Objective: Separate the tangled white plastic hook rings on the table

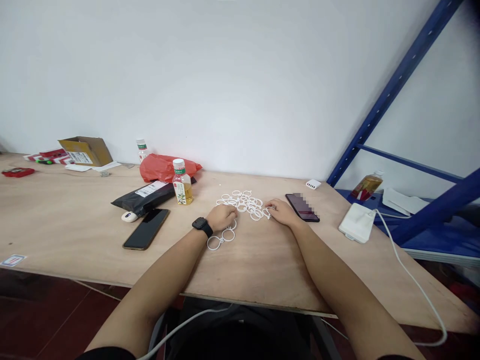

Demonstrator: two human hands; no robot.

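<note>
A pile of white plastic rings [243, 201], each with a small eyelet like a curtain ring, lies on the wooden table. At the left side of the pile, my left hand [221, 217] is closed, its fingertips on a white ring. From beneath it a short row of white rings [228, 235] runs toward me, seemingly joined at the eyelets. My right hand [281, 212], at the pile's right edge, pinches another white ring [267, 213] between thumb and fingers. Part of each grip is hidden by the fingers.
Left of the rings are a drink bottle [183, 185], a black parcel [140, 197], a phone [146, 230] and a white earbud case [129, 216]. A dark phone [303, 207] lies beside my right hand. Further right, a white power bank [357, 222] trails a cable near the blue rack [397, 75].
</note>
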